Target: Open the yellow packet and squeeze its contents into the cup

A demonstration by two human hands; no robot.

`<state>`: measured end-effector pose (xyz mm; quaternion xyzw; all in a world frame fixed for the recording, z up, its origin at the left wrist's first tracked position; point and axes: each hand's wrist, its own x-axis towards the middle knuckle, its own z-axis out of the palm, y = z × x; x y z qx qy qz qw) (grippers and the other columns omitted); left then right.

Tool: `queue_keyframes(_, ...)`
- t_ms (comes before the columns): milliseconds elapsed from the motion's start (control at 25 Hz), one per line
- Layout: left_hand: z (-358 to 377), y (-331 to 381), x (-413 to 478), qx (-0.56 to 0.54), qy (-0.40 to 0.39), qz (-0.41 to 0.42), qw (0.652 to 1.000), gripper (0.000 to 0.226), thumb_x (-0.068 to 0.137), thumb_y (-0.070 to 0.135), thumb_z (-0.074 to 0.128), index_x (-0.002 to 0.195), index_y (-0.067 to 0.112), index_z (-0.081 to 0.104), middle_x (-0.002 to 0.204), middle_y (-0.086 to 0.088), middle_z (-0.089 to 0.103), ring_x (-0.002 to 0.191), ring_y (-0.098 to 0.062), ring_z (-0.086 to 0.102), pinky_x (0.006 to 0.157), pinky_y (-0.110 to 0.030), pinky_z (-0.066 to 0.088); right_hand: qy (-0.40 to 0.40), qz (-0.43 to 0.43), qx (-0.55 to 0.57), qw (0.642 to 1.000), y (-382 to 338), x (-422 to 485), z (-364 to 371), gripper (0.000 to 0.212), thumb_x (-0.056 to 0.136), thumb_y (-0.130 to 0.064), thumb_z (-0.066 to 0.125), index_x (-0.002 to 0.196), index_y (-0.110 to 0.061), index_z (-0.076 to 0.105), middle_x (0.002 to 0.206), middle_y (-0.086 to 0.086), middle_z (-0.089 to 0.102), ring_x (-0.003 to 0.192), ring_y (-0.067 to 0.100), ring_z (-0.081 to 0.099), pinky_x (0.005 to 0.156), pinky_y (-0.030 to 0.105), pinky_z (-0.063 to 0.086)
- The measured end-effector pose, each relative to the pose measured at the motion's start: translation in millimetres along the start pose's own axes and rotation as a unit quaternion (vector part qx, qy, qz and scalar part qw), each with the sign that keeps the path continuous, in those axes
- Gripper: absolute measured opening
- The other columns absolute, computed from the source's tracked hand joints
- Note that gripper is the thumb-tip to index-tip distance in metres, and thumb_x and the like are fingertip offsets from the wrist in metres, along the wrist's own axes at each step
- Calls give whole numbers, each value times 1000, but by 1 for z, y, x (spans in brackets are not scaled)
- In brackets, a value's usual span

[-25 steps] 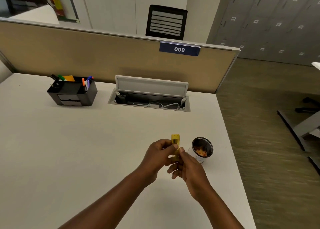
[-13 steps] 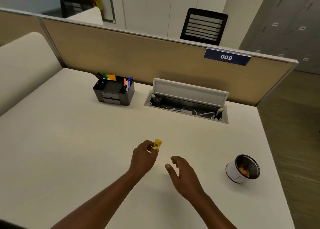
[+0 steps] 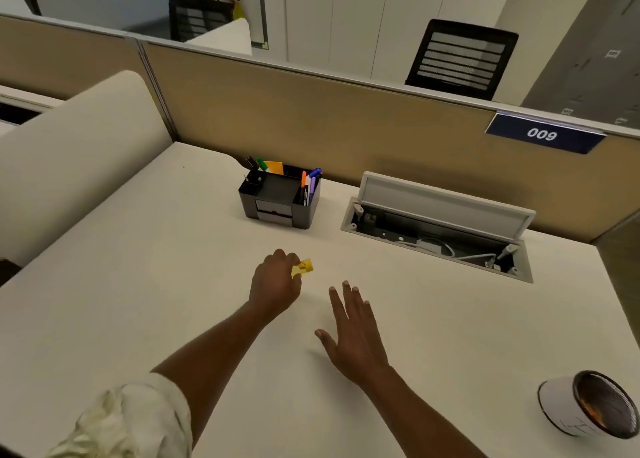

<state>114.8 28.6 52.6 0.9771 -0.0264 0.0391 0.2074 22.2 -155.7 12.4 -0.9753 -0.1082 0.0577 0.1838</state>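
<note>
My left hand [image 3: 277, 281] is closed around a small crumpled yellow packet [image 3: 303, 267], held low over the middle of the white desk [image 3: 138, 284]. Only the packet's end shows past my fingers. My right hand [image 3: 353, 333] hovers flat just to the right, fingers spread, holding nothing. The white cup [image 3: 588, 409] with a dark inside and orange contents stands far off at the desk's front right corner, well away from both hands.
A black desk organiser [image 3: 278, 201] with pens stands behind my hands. To its right an open cable hatch [image 3: 436, 229] is set into the desk. A tan partition [image 3: 311, 111] closes the back edge; a cream panel [image 3: 76, 159] borders the left.
Both hands held the packet upright beside the cup a second ago. My right hand has let go and spread flat; my left carried the crumpled packet left, away from the cup.
</note>
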Motion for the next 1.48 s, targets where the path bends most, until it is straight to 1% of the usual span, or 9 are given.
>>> queue_keyframes(320, -37, -48, 110, 60, 45, -1, 997, 27, 88, 12, 59, 114, 11, 67, 107, -15, 63, 90, -34, 62, 73, -38, 47, -75, 47, -50, 995, -2, 31, 50, 95, 87, -79, 19, 152, -24, -26, 161, 9, -36, 150, 27, -33, 122, 53, -16)
queue_keyframes(480, -45, -58, 150, 76, 60, 4, 995, 21, 90, 9, 56, 109, 8, 64, 103, -17, 62, 88, -36, 59, 68, -38, 41, -6, 45, -81, 996, -7, 32, 61, 96, 87, -81, 24, 158, -17, 20, 168, 16, -8, 149, 24, -16, 115, 54, -6)
queue_keyframes(560, -45, -62, 165, 90, 59, 5, 994, 24, 89, 7, 56, 111, 8, 64, 105, -17, 62, 91, -36, 59, 71, -39, 42, 12, 41, -97, 994, -8, 34, 61, 96, 87, -81, 25, 155, -14, 27, 164, 12, -5, 151, 27, -11, 114, 52, -1)
queue_keyframes(720, -39, -65, 185, 134, 33, 40, 990, 29, 89, 7, 57, 117, 12, 65, 107, -14, 61, 96, -34, 58, 74, -39, 42, 62, 32, -134, 989, -6, 37, 64, 100, 85, -82, 27, 158, -16, 8, 162, 12, -4, 154, 27, -20, 113, 53, 6)
queue_keyframes(920, -25, -65, 199, 152, 22, 61, 986, 33, 88, 3, 55, 118, 11, 65, 109, -14, 62, 102, -33, 56, 76, -40, 43, 68, 36, -144, 987, -4, 39, 68, 99, 83, -85, 31, 154, -16, 23, 162, 12, 0, 154, 27, -13, 113, 53, 6)
queue_keyframes(1080, -19, -67, 204, 123, 16, 61, 990, 35, 86, -1, 57, 119, 9, 65, 109, -15, 63, 102, -32, 56, 73, -37, 42, 70, 37, -140, 987, -4, 39, 71, 104, 81, -86, 35, 158, -20, 11, 164, 10, -3, 154, 26, -6, 114, 53, 7)
queue_keyframes(1280, -16, -68, 197, 90, 12, 66, 994, 50, 88, 1, 56, 137, 9, 55, 128, -18, 62, 121, -35, 54, 94, -42, 47, 72, 32, -147, 986, -5, 40, 68, 98, 81, -86, 34, 150, -17, 32, 163, 11, 0, 155, 26, -17, 114, 51, 5)
queue_keyframes(1400, -18, -69, 184, 61, 28, 46, 997, 52, 93, 5, 52, 144, 6, 46, 150, -23, 46, 143, -38, 37, 113, -48, 37, 75, 29, -156, 984, -5, 40, 65, 104, 82, -85, 34, 155, -13, 19, 166, 11, -12, 153, 27, -24, 113, 51, 3)
queue_keyframes(1480, -19, -70, 165, 41, 53, 27, 997, 54, 92, 8, 55, 144, 6, 45, 151, -22, 43, 142, -38, 38, 112, -47, 39, 93, 20, -161, 982, -9, 38, 64, 101, 82, -85, 28, 153, -13, 21, 164, 12, -10, 152, 28, -27, 112, 50, 0)
